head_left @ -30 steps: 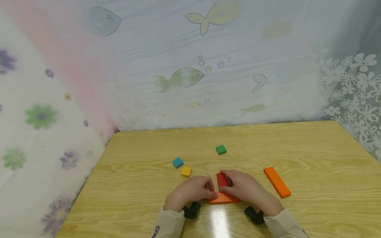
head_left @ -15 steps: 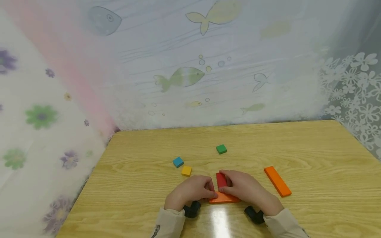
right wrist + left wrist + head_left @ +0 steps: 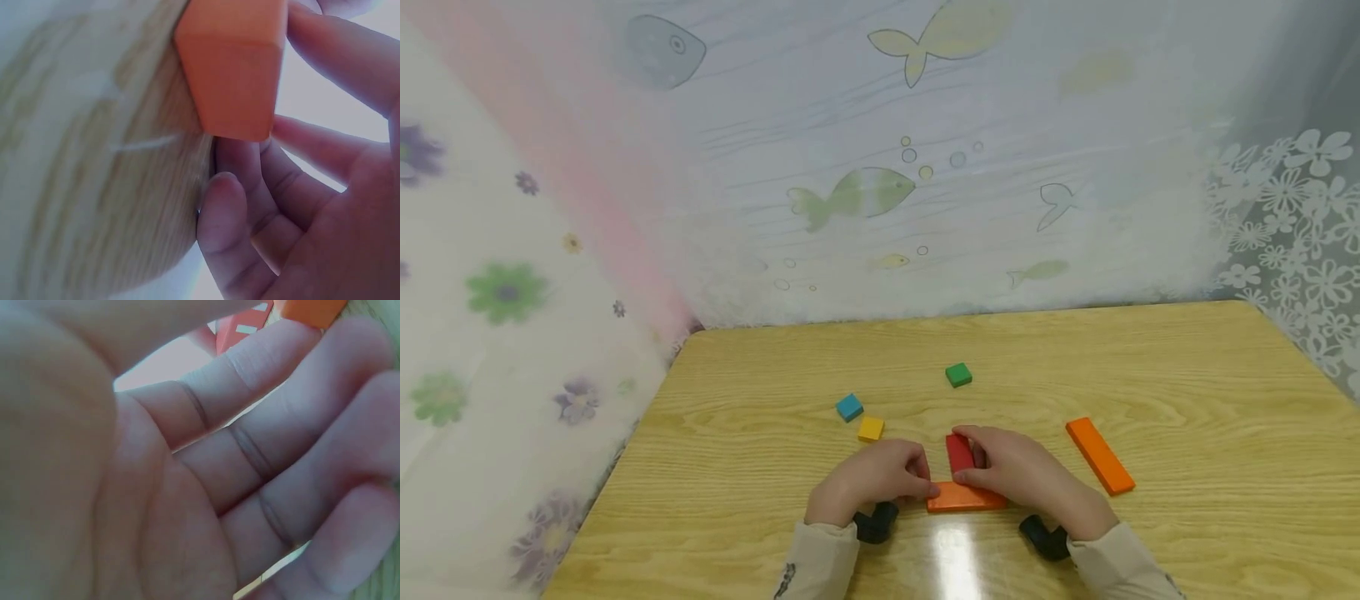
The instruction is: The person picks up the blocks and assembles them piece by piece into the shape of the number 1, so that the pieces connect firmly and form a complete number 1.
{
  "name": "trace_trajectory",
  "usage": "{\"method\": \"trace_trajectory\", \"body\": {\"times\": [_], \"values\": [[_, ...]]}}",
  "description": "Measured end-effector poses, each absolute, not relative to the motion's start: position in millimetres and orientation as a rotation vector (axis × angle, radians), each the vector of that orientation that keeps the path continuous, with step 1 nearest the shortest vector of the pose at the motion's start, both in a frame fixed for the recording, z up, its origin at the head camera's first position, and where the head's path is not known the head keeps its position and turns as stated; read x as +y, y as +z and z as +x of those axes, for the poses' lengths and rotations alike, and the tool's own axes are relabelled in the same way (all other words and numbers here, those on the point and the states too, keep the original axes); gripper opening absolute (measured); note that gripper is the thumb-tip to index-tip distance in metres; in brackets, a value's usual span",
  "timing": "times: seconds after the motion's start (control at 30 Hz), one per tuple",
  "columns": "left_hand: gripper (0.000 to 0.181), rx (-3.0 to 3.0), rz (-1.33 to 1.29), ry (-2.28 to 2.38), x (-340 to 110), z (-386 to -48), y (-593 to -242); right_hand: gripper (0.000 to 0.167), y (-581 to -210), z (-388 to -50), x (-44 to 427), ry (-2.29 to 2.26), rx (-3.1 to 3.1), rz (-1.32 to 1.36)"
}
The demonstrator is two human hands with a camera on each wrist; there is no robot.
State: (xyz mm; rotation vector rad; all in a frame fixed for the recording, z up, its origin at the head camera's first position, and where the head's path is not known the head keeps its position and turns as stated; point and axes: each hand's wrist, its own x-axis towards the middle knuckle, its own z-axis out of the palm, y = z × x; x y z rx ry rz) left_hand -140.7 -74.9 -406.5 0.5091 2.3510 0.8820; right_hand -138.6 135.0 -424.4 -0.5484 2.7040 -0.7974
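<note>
A flat orange block lies crosswise near the person, and a short red block stretches away from its far edge. The right hand pinches the red block's ends between thumb and forefinger. At the orange block's left end is the left hand, its thumb tip touching that end. Loosely bent fingers of this hand fill the left wrist view, the forefinger tip by an orange corner. In the right wrist view, the orange block shows its end, with right-hand fingers beside it; the red block is hidden there.
On the wooden table lie a blue square block, a yellow one and a green one. A second long orange block lies slanted at the right. Patterned curtains hang behind and beside the table.
The left hand has shifted slightly left, its thumb sliding toward the orange block's left end. The right hand and the red block have stayed nearly in place.
</note>
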Motion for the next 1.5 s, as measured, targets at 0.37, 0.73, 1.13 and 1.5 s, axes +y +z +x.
{"method": "trace_trajectory", "body": {"times": [0.37,0.73,1.13,1.5], "values": [[0.019,2.346,0.503,0.879,-77,-142,-404,0.059,-418,-138,139,-0.87,2.656,-0.544],[0.018,2.331,0.489,0.907,-79,-141,-408,0.045,-412,-143,165,-0.892,2.751,-0.524],[0.018,2.341,0.51,0.906,-79,-142,-410,0.046,-405,-146,193,-0.881,2.809,-0.476],[0.017,2.328,0.512,0.933,-80,-142,-410,0.053,-397,-150,226,-0.864,2.83,-0.409]]}}
